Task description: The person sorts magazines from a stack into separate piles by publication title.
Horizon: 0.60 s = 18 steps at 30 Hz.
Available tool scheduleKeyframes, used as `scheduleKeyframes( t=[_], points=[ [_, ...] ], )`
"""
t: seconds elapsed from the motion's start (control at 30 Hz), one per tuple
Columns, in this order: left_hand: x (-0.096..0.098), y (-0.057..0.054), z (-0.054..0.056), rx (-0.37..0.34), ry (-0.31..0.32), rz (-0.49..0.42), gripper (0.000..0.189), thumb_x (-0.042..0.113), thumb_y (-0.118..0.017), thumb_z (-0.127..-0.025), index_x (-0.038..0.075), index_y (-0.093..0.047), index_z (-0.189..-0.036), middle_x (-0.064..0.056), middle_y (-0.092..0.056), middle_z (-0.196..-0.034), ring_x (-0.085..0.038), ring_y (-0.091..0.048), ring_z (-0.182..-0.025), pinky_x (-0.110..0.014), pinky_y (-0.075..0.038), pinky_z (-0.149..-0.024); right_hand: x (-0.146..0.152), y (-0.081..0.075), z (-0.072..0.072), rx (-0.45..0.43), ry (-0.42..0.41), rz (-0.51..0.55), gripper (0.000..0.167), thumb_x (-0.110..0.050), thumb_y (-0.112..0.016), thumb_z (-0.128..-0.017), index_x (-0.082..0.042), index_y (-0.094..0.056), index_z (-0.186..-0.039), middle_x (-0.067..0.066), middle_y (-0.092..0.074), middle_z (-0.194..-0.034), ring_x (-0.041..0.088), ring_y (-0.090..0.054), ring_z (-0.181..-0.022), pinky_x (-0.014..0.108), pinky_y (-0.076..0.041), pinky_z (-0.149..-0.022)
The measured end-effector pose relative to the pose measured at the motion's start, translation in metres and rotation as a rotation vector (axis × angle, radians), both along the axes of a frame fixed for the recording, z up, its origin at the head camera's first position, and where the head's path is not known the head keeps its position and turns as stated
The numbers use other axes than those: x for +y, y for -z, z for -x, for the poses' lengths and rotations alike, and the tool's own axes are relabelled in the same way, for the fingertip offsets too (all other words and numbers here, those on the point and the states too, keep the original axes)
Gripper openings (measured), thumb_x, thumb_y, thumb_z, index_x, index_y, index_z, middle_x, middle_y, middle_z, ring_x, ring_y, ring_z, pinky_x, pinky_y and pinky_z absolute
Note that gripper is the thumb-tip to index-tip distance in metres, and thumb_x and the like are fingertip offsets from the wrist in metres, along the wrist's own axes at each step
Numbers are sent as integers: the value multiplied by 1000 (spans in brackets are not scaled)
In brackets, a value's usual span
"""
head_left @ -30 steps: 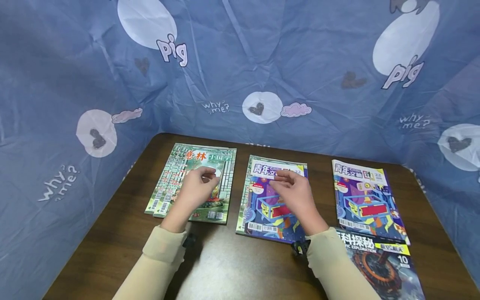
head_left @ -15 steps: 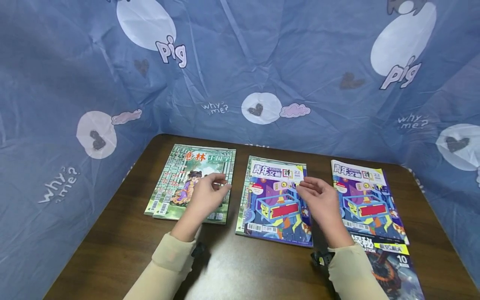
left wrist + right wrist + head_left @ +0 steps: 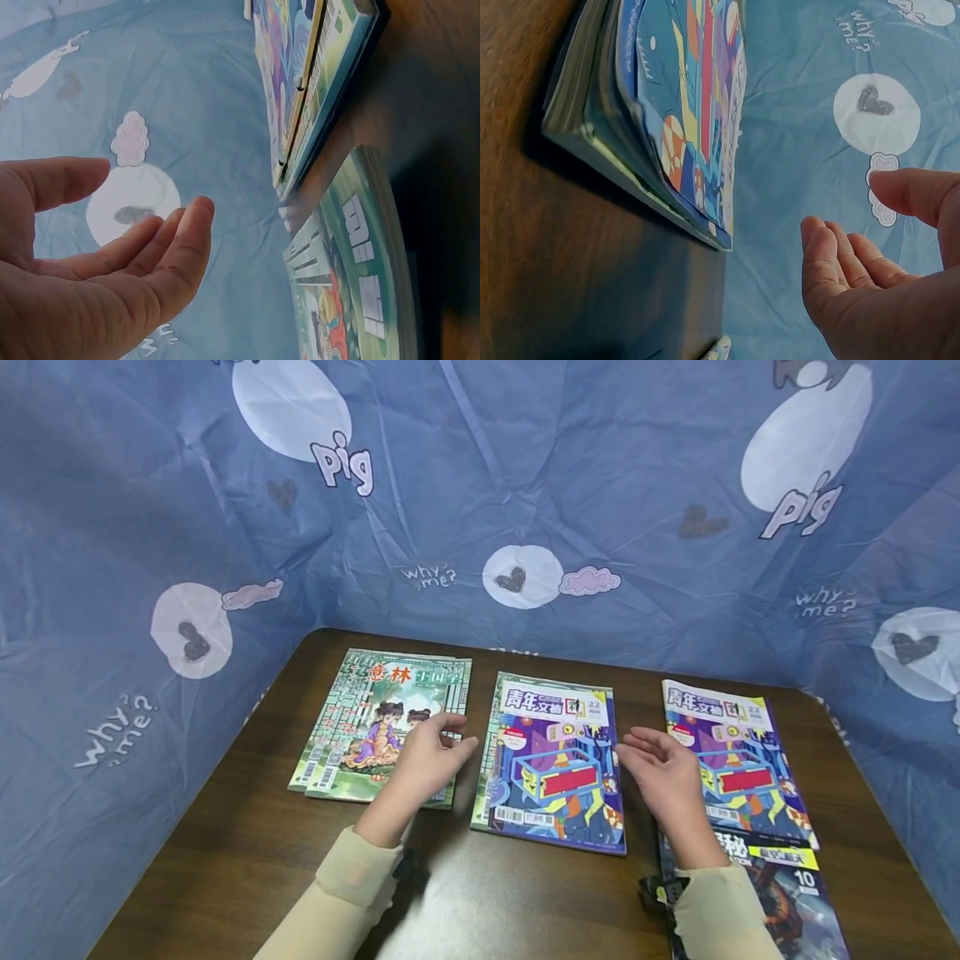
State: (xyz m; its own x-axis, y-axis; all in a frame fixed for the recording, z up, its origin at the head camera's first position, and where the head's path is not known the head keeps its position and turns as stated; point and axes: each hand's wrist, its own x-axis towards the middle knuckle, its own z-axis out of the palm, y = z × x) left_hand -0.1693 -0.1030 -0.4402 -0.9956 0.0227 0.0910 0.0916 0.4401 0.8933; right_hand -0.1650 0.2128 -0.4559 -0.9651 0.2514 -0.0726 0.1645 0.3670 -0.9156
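Note:
My left hand (image 3: 429, 762) hovers above the right side of the green magazines (image 3: 360, 777), its fingers relaxed and nothing between them. In the left wrist view a gap separates the thumb from the fingers (image 3: 176, 255). Between the two hands lies a purple magazine (image 3: 555, 810) on top of a green one, whose left edge (image 3: 487, 760) shows beneath it. Just right of that stack my right hand (image 3: 667, 781) floats, loosely bent and holding nothing. It partly covers a second purple magazine (image 3: 750, 743). The right wrist view shows the same hand (image 3: 870, 292) apart from the stack.
A dark magazine (image 3: 806, 910) with a white "10" lies at the front right, partly under the second purple one and behind my right sleeve (image 3: 723, 910). The brown wooden table (image 3: 247, 827) meets a blue printed cloth (image 3: 420, 510) at its back and sides.
Both hands have moved to the right and slightly nearer. The right hand has come off the middle purple magazine, uncovering its cover; the magazines lie as before.

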Motion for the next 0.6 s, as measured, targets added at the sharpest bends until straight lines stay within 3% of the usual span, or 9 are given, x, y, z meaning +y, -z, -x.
scheduleKeyframes(
  t=[0.4,0.6],
  points=[
    [8,8,4,-62,9,90,38,14,-74,-91,-3,-67,-124,-14,-69,-111,-24,-67,-92,-42,-55,-81,3,4,3,-36,4,-13,56,-32,-74,-96,-2,-57,-140,16,-62,-132,30,-61,-121,43,-48,-101],
    [15,12,10,-76,73,87,39,14,-74,-91,-7,-65,-122,-15,-68,-107,-30,-65,-98,-45,-53,-88,5,7,5,-57,1,-20,57,-32,-73,-96,0,-56,-140,17,-62,-133,31,-60,-122,44,-49,-101]
  ],
)
